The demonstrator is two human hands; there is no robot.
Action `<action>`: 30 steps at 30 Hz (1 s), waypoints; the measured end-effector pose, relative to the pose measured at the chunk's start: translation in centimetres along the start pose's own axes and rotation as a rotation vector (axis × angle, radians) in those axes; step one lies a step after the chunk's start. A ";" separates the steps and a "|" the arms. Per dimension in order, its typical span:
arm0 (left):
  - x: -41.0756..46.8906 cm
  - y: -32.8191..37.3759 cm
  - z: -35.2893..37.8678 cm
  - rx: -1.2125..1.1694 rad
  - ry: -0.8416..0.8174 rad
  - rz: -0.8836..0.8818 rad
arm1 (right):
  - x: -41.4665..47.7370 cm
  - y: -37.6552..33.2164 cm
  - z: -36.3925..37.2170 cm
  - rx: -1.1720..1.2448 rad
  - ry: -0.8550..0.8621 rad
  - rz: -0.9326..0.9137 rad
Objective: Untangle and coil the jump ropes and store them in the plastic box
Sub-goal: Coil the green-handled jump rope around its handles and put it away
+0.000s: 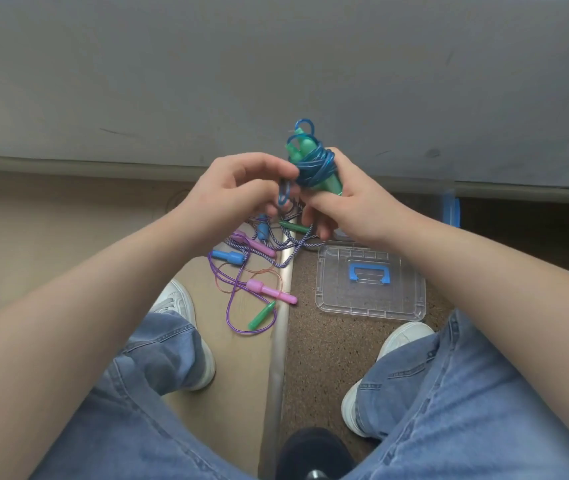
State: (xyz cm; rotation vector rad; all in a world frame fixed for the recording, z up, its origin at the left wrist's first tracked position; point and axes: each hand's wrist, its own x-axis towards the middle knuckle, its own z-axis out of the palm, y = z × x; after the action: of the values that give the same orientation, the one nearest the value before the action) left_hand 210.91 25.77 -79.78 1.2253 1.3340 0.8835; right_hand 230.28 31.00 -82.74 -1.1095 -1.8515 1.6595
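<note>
head view: 2 hands up over the lap, both on 1 blue jump rope (314, 166). it's coiled round its 2 green handles (305, 147), w/ a small loop sticking out the top. right hand (349, 206) grips the bundle, fingers curled round the lower ends of the handles, thumb on the coils. left hand (241, 188) pinches 1 loose blue loop (283, 195) just beside the bundle, other fingers bent.

on the floor below the hands is a tangle, still uncoiled: 1 purple clear cord (233, 317), 1 braided purple-white cord (285, 258) and 1 thin reddish cord (264, 270). 6 handles there: 2 blue (227, 257) (263, 232), 2 pink (271, 293) (255, 242), 2 green (261, 316) (293, 226).

1 clear lid (338, 299) w/ a blue grip lies flat on the speckled brown carpet (310, 358), right of the tangle. plastic box itself: can't tell, hidden behind the right hand if there. 1 metal strip (279, 358) splits carpet from tan floor (238, 375). 2 white shoes (177, 297) (404, 337), blue jeans (466, 393).
</note>
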 end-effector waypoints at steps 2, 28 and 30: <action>0.0 0.1 -0.4 0.004 -0.072 0.000 | 0.0 -0.5 -0.2 0.077 -0.008 -0.006; 0.7 -1.3 1.6 0.357 0.561 0.224 | 0.0 -0.6 0.4 -0.419 0.110 0.043; 0.9 -1.7 1.8 0.429 0.569 0.278 | 0.2 -0.4 0.4 -0.439 0.133 0.055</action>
State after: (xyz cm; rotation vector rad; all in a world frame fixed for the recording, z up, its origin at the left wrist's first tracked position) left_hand 212.45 26.02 -81.88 1.5856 1.9069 1.2475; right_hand 229.71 30.87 -82.48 -1.4150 -2.1699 1.1973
